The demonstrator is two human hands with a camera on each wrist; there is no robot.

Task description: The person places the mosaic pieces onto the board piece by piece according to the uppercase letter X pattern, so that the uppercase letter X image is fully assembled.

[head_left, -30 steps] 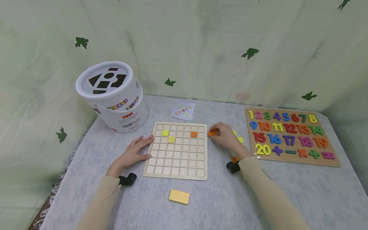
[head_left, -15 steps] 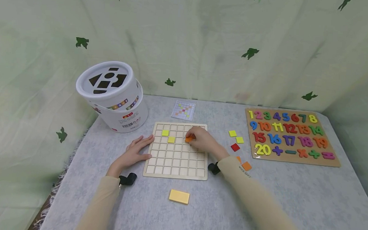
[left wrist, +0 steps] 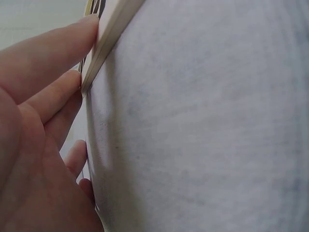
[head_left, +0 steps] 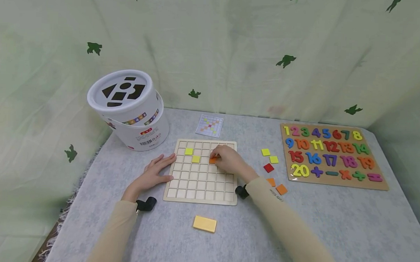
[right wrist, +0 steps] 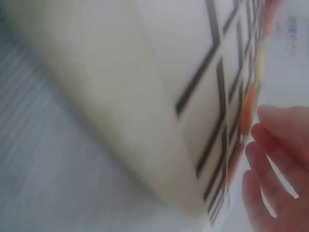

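A wooden grid board point(head_left: 201, 185) lies flat before me. My left hand point(head_left: 155, 174) rests at its left edge with fingers spread; in the left wrist view its fingertips point(left wrist: 87, 24) touch the rim. Over the board's upper right, my right hand point(head_left: 228, 158) pinches an orange square tile point(head_left: 213, 160) in the second row of cells from the placed yellow tiles' top. Thumb and fingertips are right at that tile's edge in the right wrist view. Another orange tile point(right wrist: 234, 164) sits farther along, hidden under the hand from above. A yellow-green tile point(head_left: 189, 151) and a yellow tile point(head_left: 196, 159) fill cells at upper left.
Right of the board lie two yellow tiles point(head_left: 274, 159), a red tile point(head_left: 268, 167) and two orange tiles point(head_left: 281, 189). A pattern card point(head_left: 209, 126) is behind the board, a yellow block point(head_left: 205, 224) in front. A white bucket point(head_left: 140, 134) stands left; a number board point(head_left: 335, 156) lies right.
My right hand has carried the orange tile leftward from beside the board onto the grid, then lowered it slightly. The left hand has stayed at the board's edge.
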